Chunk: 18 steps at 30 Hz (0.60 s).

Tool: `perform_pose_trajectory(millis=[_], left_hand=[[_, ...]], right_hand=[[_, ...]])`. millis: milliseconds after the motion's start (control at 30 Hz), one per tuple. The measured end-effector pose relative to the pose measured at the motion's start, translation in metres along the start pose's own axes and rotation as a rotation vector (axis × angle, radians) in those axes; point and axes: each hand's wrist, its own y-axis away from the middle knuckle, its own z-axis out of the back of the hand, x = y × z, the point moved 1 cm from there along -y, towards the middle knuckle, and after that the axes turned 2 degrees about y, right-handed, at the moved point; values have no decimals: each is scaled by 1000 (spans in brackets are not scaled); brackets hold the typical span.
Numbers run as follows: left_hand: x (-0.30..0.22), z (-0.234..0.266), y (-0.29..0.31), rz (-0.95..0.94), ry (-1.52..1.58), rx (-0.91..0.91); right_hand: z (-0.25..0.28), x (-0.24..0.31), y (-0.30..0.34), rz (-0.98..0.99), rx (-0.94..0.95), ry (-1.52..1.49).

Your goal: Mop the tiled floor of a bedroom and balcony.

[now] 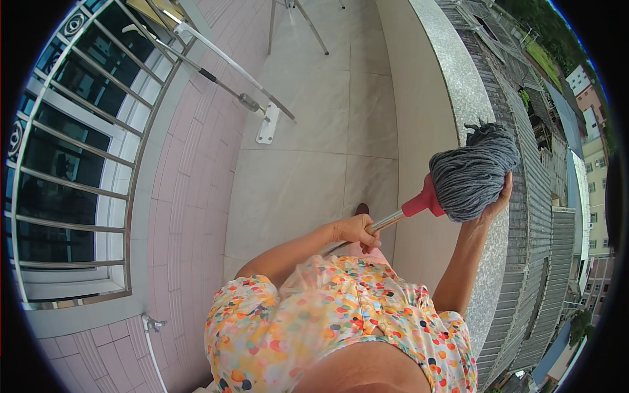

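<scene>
A string mop [475, 173] with thick grey yarn lies slanted across my front, its head over the ledge on the right. A red socket [424, 200] joins the yarn to a metal handle [388, 221]. My left hand [357, 230] is closed round that handle, a short way below the socket. At the yarn's right and lower side, my right hand [496, 202] cups and grips the strands; most of its fingers are hidden behind them. The handle's lower end runs out of sight by my body.
A stone-topped parapet [462, 59] runs along the right, with roofs beyond. To the left are a pink tiled wall [196, 137] and a barred window [72, 170]. A flat white mop [267, 128] leans ahead; metal stand legs [311, 26] stand farther off. A tap [154, 323] juts out lower left.
</scene>
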Motion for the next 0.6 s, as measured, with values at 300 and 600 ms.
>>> perform_pose_trajectory(millis=[300,600], left_hand=[[-35,17,86,106,-223,-560],[-64,16,146,248,-76,-962]], right_hand=[[-28,-101,-44,-314,171,-223],[-15,-234,-64,-696,-33,-362]])
